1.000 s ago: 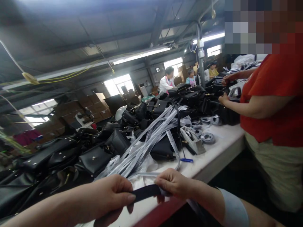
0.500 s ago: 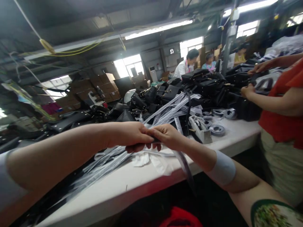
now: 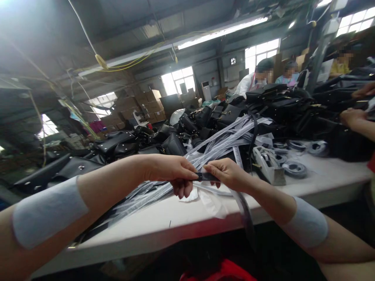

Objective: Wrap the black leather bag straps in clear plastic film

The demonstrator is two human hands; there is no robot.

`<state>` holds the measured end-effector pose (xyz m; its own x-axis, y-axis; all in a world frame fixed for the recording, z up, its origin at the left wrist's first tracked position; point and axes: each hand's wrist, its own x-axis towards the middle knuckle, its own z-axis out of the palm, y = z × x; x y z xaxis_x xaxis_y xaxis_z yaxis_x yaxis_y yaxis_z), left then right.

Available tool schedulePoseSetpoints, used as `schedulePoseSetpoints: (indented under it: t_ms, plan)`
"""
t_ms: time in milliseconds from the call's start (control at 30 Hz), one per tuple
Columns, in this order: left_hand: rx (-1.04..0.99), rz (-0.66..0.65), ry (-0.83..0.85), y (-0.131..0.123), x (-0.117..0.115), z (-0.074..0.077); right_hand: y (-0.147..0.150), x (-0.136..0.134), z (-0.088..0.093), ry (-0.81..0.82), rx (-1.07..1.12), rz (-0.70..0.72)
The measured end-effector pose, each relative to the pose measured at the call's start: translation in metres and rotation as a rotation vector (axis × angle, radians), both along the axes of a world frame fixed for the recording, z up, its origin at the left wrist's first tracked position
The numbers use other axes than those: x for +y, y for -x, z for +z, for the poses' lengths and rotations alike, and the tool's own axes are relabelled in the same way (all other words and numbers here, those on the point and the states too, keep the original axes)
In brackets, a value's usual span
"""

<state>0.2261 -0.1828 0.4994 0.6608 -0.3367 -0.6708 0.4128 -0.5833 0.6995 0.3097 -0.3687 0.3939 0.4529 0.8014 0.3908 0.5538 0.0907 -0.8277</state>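
A black strap (image 3: 208,177) is stretched between my two hands above the table's front edge. My left hand (image 3: 180,173) pinches one end of it between thumb and fingers. A short distance to the right, my right hand (image 3: 227,171) grips the same strap, and a long tail hangs from there past the table edge. Below and behind the hands lies a bundle of straps in clear plastic sleeves (image 3: 221,140). Scraps of white wrapping (image 3: 212,201) rest on the tabletop under my hands.
A heap of black bags (image 3: 199,117) covers the far side of the white table (image 3: 140,230). To the right stand a white box (image 3: 272,171) and several coiled straps (image 3: 294,169). A co-worker's hands (image 3: 356,117) are at the far right; other people sit behind the heap.
My hands have moved apart along the strap, so more of it shows between them. The view has swung left, and the co-worker on the right is now mostly out of frame.
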Motion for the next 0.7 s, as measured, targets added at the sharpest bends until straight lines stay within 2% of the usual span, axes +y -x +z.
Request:
schedulePoseSetpoints:
  t_ms: [133, 300, 367, 467, 600, 667, 700]
  plan:
    - [0.024, -0.022, 0.055, 0.001, -0.003, -0.009, 0.005, 0.011, 0.003, 0.061, -0.103, 0.04]
    - [0.096, 0.01, 0.113, -0.002, 0.001, -0.03, 0.006, 0.023, 0.006, 0.141, -0.468, 0.05]
    - [0.113, 0.05, 0.11, -0.002, 0.002, -0.036, 0.006, 0.028, 0.006, 0.194, -0.533, 0.06]
    - [0.051, 0.084, 0.066, 0.004, 0.0, -0.041, 0.002, 0.03, -0.002, 0.294, -0.348, 0.119]
    - [0.04, 0.016, -0.025, 0.015, 0.003, -0.049, -0.01, 0.02, -0.022, 0.324, 0.097, 0.413]
    - [0.065, 0.028, -0.041, 0.017, 0.009, -0.058, -0.015, 0.011, -0.031, 0.27, 0.12, 0.511]
    - [0.082, 0.042, -0.033, 0.016, 0.013, -0.065, -0.016, 0.007, -0.035, 0.238, 0.08, 0.511]
